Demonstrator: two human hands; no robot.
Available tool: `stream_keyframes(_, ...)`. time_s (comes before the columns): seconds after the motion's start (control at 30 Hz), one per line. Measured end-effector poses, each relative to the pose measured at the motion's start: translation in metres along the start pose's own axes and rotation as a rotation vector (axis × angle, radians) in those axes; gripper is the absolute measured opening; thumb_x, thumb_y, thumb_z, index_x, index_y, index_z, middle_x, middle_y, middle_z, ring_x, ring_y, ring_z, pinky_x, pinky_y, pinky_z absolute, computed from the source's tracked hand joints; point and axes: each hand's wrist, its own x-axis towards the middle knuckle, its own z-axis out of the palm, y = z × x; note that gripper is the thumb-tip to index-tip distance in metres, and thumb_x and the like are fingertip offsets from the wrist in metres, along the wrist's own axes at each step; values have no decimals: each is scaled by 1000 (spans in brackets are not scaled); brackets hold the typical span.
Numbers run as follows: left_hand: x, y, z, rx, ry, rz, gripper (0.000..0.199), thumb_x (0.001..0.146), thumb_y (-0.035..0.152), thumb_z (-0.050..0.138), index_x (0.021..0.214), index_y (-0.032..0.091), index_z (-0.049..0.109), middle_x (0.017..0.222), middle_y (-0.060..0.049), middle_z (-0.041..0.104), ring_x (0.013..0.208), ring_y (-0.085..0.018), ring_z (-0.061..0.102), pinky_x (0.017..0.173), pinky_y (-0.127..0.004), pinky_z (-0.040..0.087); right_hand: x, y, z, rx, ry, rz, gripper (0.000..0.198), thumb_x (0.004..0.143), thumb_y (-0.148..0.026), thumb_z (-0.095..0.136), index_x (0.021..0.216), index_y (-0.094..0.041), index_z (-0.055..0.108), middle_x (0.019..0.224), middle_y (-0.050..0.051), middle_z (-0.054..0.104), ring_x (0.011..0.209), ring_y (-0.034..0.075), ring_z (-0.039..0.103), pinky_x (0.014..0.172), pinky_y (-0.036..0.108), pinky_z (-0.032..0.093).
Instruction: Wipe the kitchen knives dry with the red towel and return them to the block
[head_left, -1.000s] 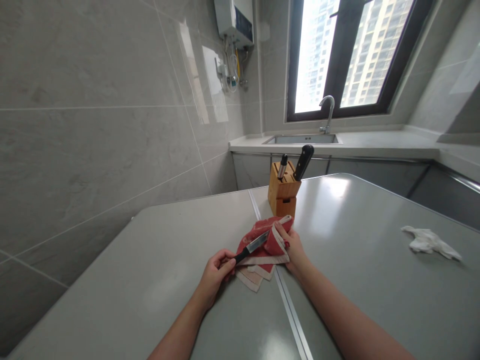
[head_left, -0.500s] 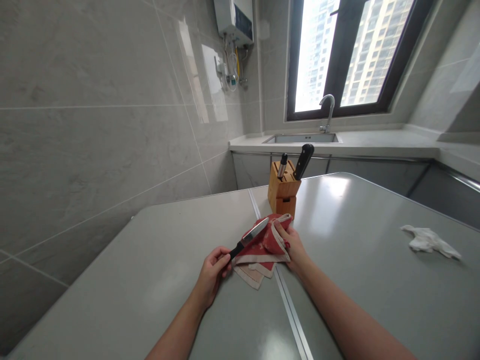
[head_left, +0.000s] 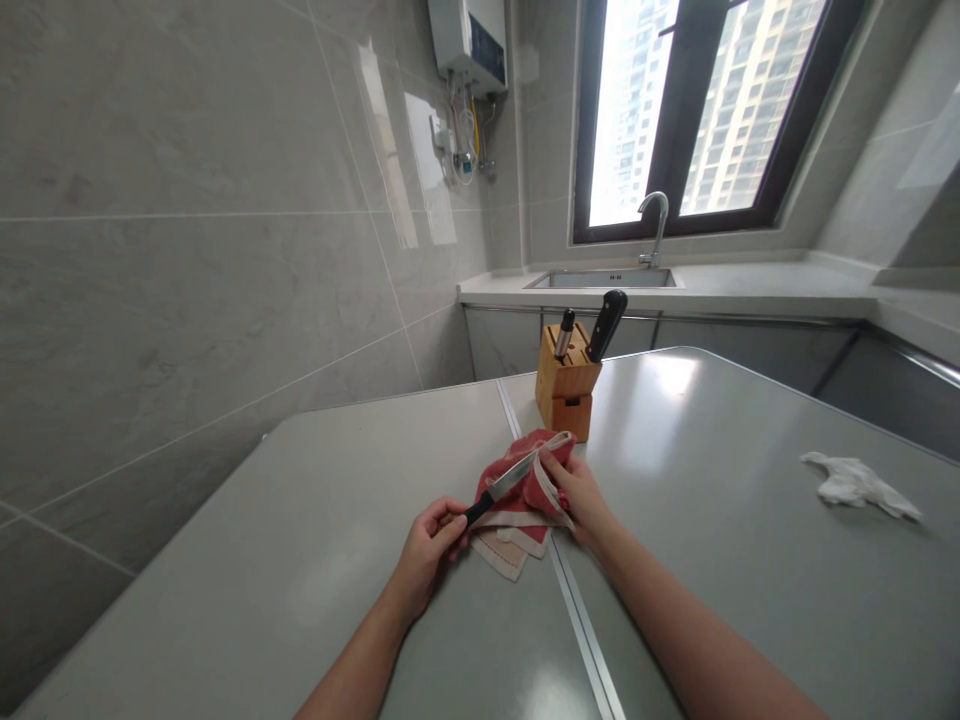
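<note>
— Grey tiled walls, a window at the back, and a smooth grey surface [head_left: 337,560] under both hands. What is the left hand [head_left: 429,545] doing?

— Its fingers [head_left: 448,522] are closed around the black handle of a small knife [head_left: 504,483]. The blade runs up and away from them, toward the right hand, tilted off the surface.

— And the right hand [head_left: 579,493]?

— Its fingers [head_left: 553,466] are pinched shut on a fold of a red cloth [head_left: 517,505] with a pale border. The fold is lifted against the far end of the blade, so cloth and blade touch there. The rest of the cloth lies flat between the two sets of fingers, spilling toward the person.

— What lies beyond them?

— Just past the right fingers stands a wooden knife block [head_left: 567,385] with two dark handles sticking out of its top. A seam in the surface runs under the cloth and on beside the block.

— Anything off to the side?

— A crumpled white tissue [head_left: 855,483] lies well apart to the right of the right fingers. Far behind the block, a sink [head_left: 607,279] with a curved tap [head_left: 656,222] sits under the window.
</note>
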Motion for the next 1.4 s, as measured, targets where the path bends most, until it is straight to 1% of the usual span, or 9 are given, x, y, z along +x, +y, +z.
stream_keyframes(0.2, -1, 2, 2, 50, -4, -3, 27, 77, 36, 63, 90, 13, 62, 61, 1, 53, 52, -8, 41, 48, -18, 28, -2, -2, 2, 54, -32, -5, 30, 67, -42, 71, 84, -18, 63, 76, 3, 71, 64, 17, 66, 61, 26, 53)
stream_keyframes(0.37, -1, 3, 4, 144, -17, 13, 36, 75, 38, 63, 101, 14, 62, 63, 1, 52, 52, -9, 42, 47, -19, 28, -1, 0, -1, 65, 28, -16, 29, 66, -42, 72, 80, -19, 61, 72, 2, 71, 59, 17, 64, 57, 27, 52)
stream_keyframes(0.5, 0, 0, 4, 211, -40, 41, 38, 77, 39, 61, 107, 15, 59, 61, 3, 48, 50, -9, 39, 45, -18, 26, 0, 0, -1, 92, 57, -42, 30, 66, -41, 73, 81, -19, 60, 73, 2, 70, 61, 17, 65, 60, 28, 53)
stream_keyframes(0.87, 2, -1, 5, 257, -58, 24, 29, 77, 41, 61, 87, 14, 60, 58, 2, 54, 51, -10, 44, 49, -18, 31, 2, 0, -2, 130, 117, -96, 30, 64, -42, 73, 78, -20, 58, 69, 0, 69, 60, 17, 64, 59, 28, 53)
stream_keyframes(0.97, 2, -1, 5, 261, -92, 62, 26, 78, 38, 60, 87, 14, 60, 60, 1, 55, 57, -11, 48, 55, -20, 36, 2, 1, -2, 126, 81, -87, 31, 66, -43, 72, 80, -20, 58, 72, 0, 69, 63, 17, 64, 61, 28, 53)
stream_keyframes(1.1, 0, 0, 5, 256, -117, 51, 24, 79, 36, 60, 89, 15, 60, 60, 2, 55, 56, -11, 49, 54, -19, 35, 0, 2, 1, 104, 45, -47, 31, 66, -45, 71, 79, -19, 59, 73, 2, 70, 62, 17, 64, 60, 28, 52)
stream_keyframes(1.23, -1, 2, 7, 238, -142, 31, 27, 78, 38, 61, 93, 15, 59, 64, 0, 59, 53, -10, 48, 49, -19, 33, -5, 5, 9, 68, 5, 31, 30, 64, -42, 74, 72, -17, 59, 60, -1, 66, 47, 12, 57, 47, 22, 46)
stream_keyframes(1.3, -1, 2, 7, 232, -157, 33, 28, 78, 38, 61, 95, 15, 59, 65, -1, 59, 52, -10, 47, 47, -18, 32, -9, 8, 13, 50, -61, 38, 30, 63, -41, 75, 73, -16, 61, 59, -1, 65, 46, 10, 55, 45, 20, 44)
stream_keyframes(1.4, -1, 0, 6, 229, -173, 36, 28, 80, 36, 60, 98, 15, 58, 66, -1, 59, 53, -10, 47, 48, -18, 32, -14, 9, 17, 44, -210, 54, 29, 64, -35, 75, 82, -15, 64, 74, 3, 70, 59, 12, 62, 56, 21, 48)
